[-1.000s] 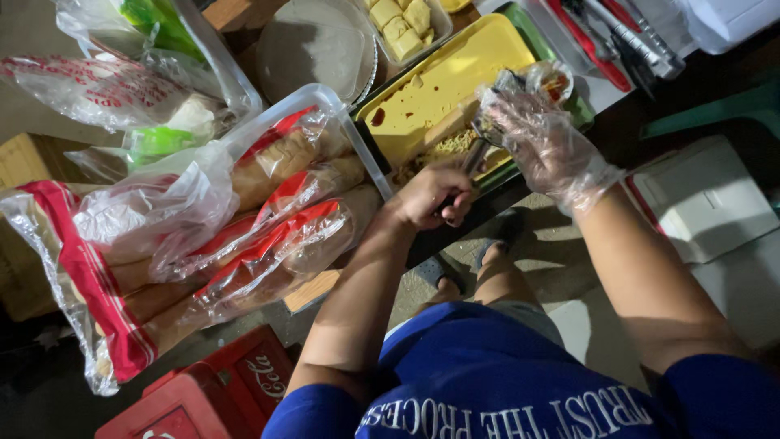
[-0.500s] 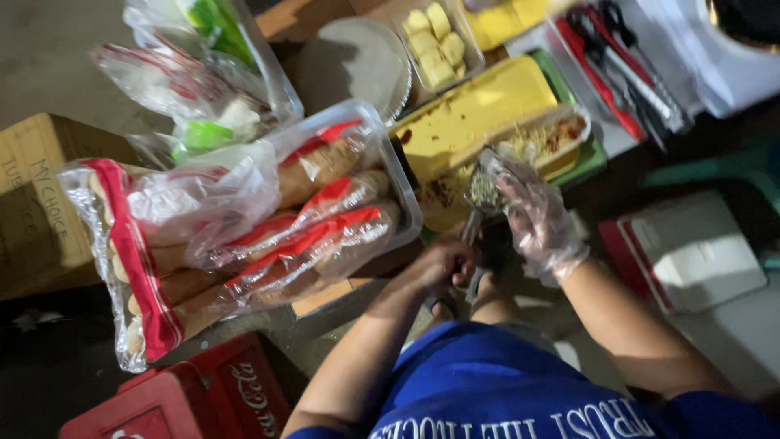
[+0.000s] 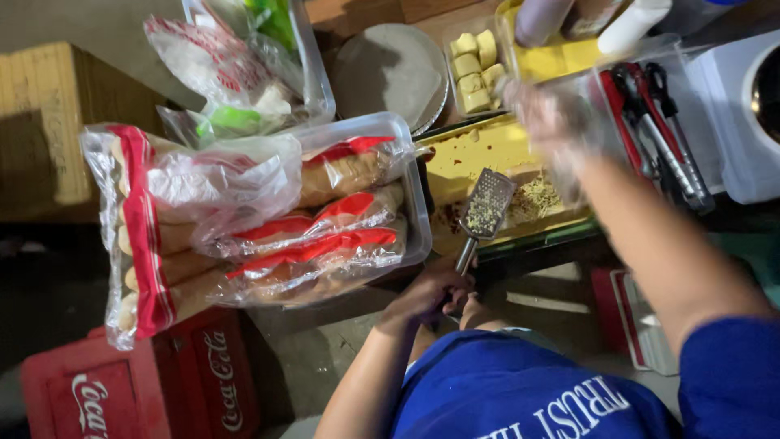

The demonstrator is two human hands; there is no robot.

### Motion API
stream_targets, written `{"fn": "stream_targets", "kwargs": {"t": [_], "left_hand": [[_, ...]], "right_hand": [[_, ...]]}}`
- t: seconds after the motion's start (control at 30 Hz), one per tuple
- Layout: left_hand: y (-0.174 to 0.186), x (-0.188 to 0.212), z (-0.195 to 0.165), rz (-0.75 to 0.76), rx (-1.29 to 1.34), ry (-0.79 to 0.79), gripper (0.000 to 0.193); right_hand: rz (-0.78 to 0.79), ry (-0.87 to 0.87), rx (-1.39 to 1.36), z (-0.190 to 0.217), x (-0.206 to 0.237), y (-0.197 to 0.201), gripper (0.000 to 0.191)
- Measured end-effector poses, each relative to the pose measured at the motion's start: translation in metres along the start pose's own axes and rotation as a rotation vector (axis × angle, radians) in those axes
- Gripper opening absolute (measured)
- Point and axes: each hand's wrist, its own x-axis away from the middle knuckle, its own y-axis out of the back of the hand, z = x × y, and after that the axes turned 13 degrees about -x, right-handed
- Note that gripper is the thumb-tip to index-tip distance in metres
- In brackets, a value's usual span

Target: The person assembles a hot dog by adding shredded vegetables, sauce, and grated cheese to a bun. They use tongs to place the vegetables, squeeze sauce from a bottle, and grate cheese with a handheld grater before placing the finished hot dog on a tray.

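My left hand (image 3: 431, 294), bare, grips the handle of a small metal grater (image 3: 487, 203), which is tilted over a yellow tray (image 3: 479, 154) holding a pile of grated shreds (image 3: 536, 197). My right hand (image 3: 552, 122) wears a clear plastic glove and is blurred by motion. It hovers above the tray's far side with its fingers spread, close to a clear tub of pale yellow cheese blocks (image 3: 475, 69). I see nothing in it.
A clear bin (image 3: 410, 183) of bagged buns sits left of the tray, with another bin of bags (image 3: 313, 73) behind it. A round grey lid (image 3: 390, 69), red-handled tongs (image 3: 658, 122) and a white appliance (image 3: 747, 106) lie beyond. A red crate (image 3: 138, 386) stands below left.
My gloved right hand has lifted off the grater and swung up toward the cheese tub. My left hand still holds the grater, and the view has shifted down.
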Motion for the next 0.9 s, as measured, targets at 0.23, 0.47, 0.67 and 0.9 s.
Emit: {"fn": "stream_targets", "kwargs": {"t": [0.23,0.47,0.67,0.9], "left_hand": [[-0.016,0.004,-0.007,-0.014,0.004,-0.025,0.040],[-0.020,0.004,-0.002,-0.035,0.096,-0.017,0.039],[-0.019,-0.002,0.000,-0.030,0.107,-0.007,0.035],[-0.022,0.000,-0.003,-0.058,0.096,-0.001,0.036]], "right_hand": [[0.119,-0.014,1.091,0.018,-0.093,0.026,0.042],[0.206,0.052,1.337,0.009,-0.134,0.023,0.050],[0.267,0.017,1.578,-0.001,-0.143,0.017,0.044],[0.296,0.187,1.445,-0.006,-0.142,0.018,0.052]]}}
